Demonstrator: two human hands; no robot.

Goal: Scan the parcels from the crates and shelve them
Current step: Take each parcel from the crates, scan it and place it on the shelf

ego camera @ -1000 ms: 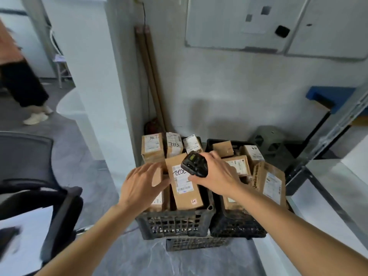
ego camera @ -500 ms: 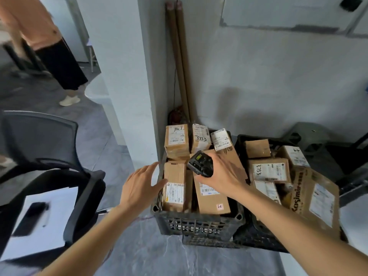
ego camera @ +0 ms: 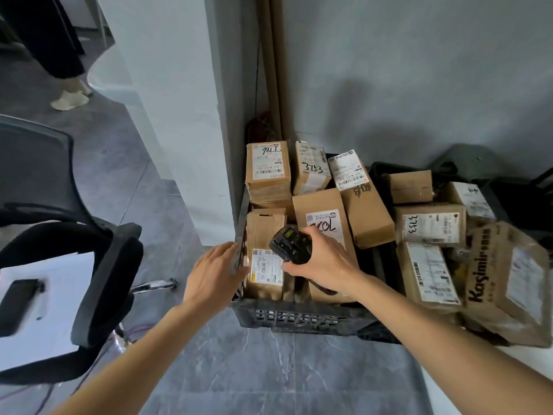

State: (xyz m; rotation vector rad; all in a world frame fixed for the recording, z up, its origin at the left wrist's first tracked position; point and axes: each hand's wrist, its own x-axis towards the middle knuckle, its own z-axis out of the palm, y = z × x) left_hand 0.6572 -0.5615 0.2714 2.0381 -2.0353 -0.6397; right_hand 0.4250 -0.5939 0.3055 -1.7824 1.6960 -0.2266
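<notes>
Lowered, right hand (ego camera: 321,260) grips scanner (ego camera: 289,244); left hand (ego camera: 214,272) apparently touches parcel (ego camera: 264,256).

Counts: parcels, crates, hands

Eleven cardboard parcels (ego camera: 324,223) show across two dark crates (ego camera: 299,316): six at 12 o'clock, five at 2 o'clock. Two hands (ego camera: 214,274), one scanner (ego camera: 290,244), one chair (ego camera: 59,235).

Left crate (ego camera: 299,316) packed tight with parcels (ego camera: 324,217) | pillar (ego camera: 185,115) hard against its left | chair (ego camera: 74,265) crowding floor left.
</notes>
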